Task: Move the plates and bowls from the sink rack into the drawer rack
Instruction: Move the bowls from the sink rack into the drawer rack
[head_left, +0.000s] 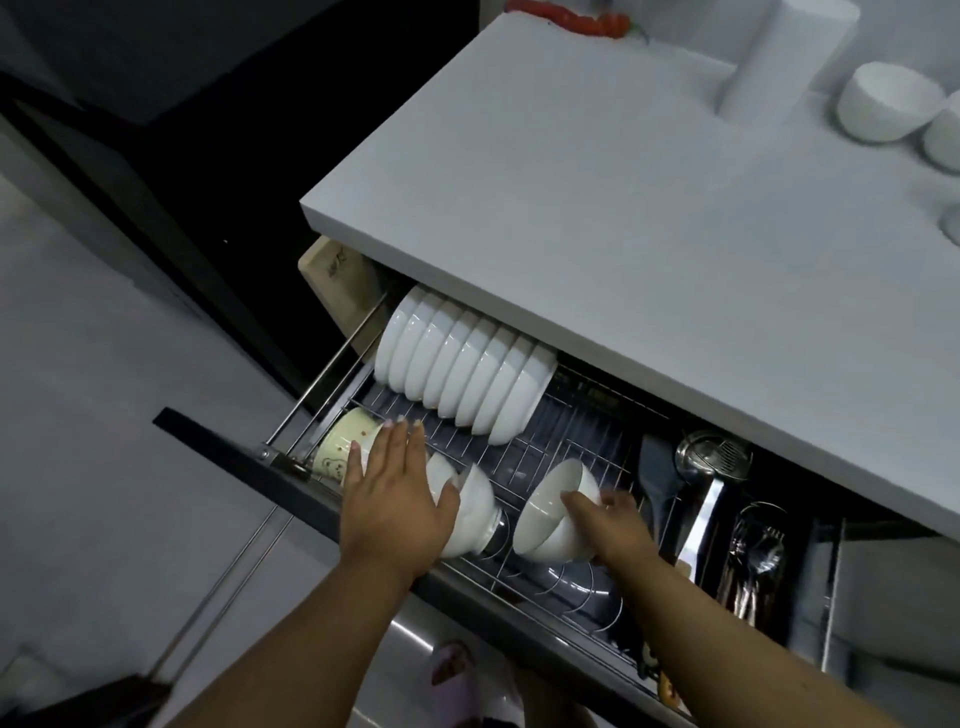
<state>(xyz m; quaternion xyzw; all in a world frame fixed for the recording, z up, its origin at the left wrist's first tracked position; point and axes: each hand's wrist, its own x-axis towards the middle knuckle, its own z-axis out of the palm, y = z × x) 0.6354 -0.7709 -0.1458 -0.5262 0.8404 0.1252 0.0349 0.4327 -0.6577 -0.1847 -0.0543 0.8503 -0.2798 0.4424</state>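
White bowls (462, 374) in drawer rack (582, 441)

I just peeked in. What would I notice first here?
A long row of white bowls stands on edge at the back of the open drawer rack. In front, the right hand holds a white bowl, and the left hand rests on other bowls.
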